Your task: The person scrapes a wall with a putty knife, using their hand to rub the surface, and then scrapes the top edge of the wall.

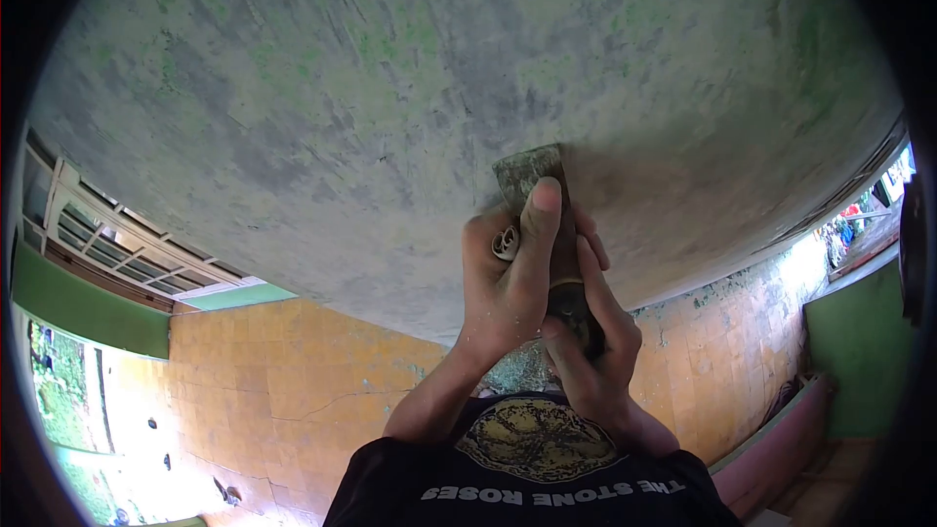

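Both hands, left hand and right hand, clasp the scraper, its long axis running straight ahead, blade flat against the wall (mottled green-grey).

Both forearms rise together; the left grip is curled closed, thumb stretched straight up; the right grip wraps closed just beside it, fingers overlapping.

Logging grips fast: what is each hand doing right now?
Left hand: closed on the scraper, thumb along its blade.
Right hand: closed round the scraper's handle.
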The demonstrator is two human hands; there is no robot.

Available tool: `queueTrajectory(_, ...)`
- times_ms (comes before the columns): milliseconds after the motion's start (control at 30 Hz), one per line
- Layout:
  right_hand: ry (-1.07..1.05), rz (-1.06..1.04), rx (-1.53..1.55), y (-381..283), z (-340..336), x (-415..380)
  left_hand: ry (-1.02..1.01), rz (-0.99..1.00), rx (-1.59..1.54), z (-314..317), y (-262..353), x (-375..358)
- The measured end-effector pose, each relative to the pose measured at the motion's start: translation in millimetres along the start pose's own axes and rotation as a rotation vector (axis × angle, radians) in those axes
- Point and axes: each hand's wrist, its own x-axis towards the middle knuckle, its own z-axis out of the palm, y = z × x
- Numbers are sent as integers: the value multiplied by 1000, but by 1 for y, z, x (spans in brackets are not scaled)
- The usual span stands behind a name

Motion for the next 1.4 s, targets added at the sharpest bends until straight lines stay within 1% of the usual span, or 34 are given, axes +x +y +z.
queueTrajectory(33,-6,25,-5,0,2,1,-12,12,0,-3,0,0)
queueTrajectory(67,-2,21,-7,1,5,-4,-12,-25,-19,-8,-5,-5)
queueTrajectory(133,-14,150,60,6,8,-14,-12,-57,-42,-12,-10,-8)
queueTrajectory(200,-14,149,71,3,7,-12,-25,-58,-43,-14,-12,-10)
queueTrajectory(333,-5,163,82,-8,10,-5,0,-86,-76,-12,5,-7)
queueTrajectory(367,-3,161,81,-7,11,-4,-4,-81,-72,-13,4,-7)
queueTrajectory(433,-6,-12,-22,-2,12,-2,-15,-71,-70,-14,1,-8)
queueTrajectory(467,-4,-14,-23,-3,12,-5,-16,-90,-76,-16,-2,-10)
queueTrajectory(533,-12,161,129,-4,14,-12,-18,-110,-81,-17,-2,-10)
queueTrajectory(567,-11,164,128,-8,14,-11,-24,-89,-57,-16,0,-9)
queueTrajectory(633,-20,283,174,-17,13,-7,-25,-68,-33,-16,4,-6)
queueTrajectory(767,12,258,172,-15,17,-6,-50,-53,-33,-20,3,-5)
queueTrajectory(867,-19,219,151,-7,14,-13,-56,-79,-41,-21,-3,-9)
queueTrajectory(933,-19,255,234,-5,11,-17,-52,-104,-65,-18,-5,-9)
queueTrajectory(967,-19,256,232,-9,10,-16,-62,-81,-67,-18,-4,-7)
queueTrajectory(1033,-6,356,319,-18,11,-12,-73,-56,-66,-18,-1,-5)
queueTrajectory(1167,6,322,299,-15,14,-14,-53,-55,-45,-17,-2,-7)
queueTrajectory(1267,22,354,323,-19,15,-9,-34,-50,-50,-15,2,-4)
queueTrajectory(1400,-9,400,317,-32,13,-2,-22,-39,-96,-9,15,3)
